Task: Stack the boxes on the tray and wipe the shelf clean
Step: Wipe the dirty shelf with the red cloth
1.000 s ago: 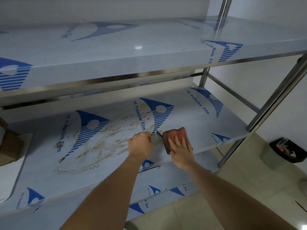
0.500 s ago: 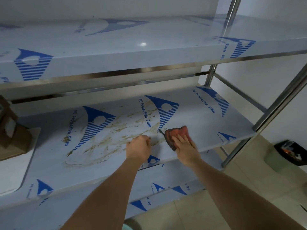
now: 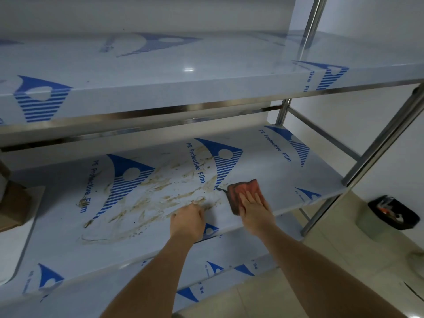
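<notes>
At the far left edge of the middle shelf, a brown cardboard box (image 3: pixel 11 206) sits on a flat white tray (image 3: pixel 16 244), only partly in view. The shelf itself is a steel shelf covered in pale protective film with blue triangular logos (image 3: pixel 275 171), and a wide patch of brown smeared dirt (image 3: pixel 146 198) spreads across its middle, from near the tray towards the hands.

The left hand (image 3: pixel 187 220) rests at the near edge of the shelf, at the right end of the smears. Its fingers are curled under into a loose fist, knuckles on the film, and I cannot tell whether it holds anything.

Just to its right, with a small gap between them, lies a folded orange-red cloth with a dark edge (image 3: pixel 243 190). The right hand (image 3: pixel 253 207) lies on the cloth's near half, fingers straight and close together, pressing it flat to the shelf. The cloth's left edge sits at the margin of the dirt.

Farther right, beyond the shelf's steel post (image 3: pixel 376 143), a grey bin lined with a black bag (image 3: pixel 387 216) stands on the tiled floor.
</notes>
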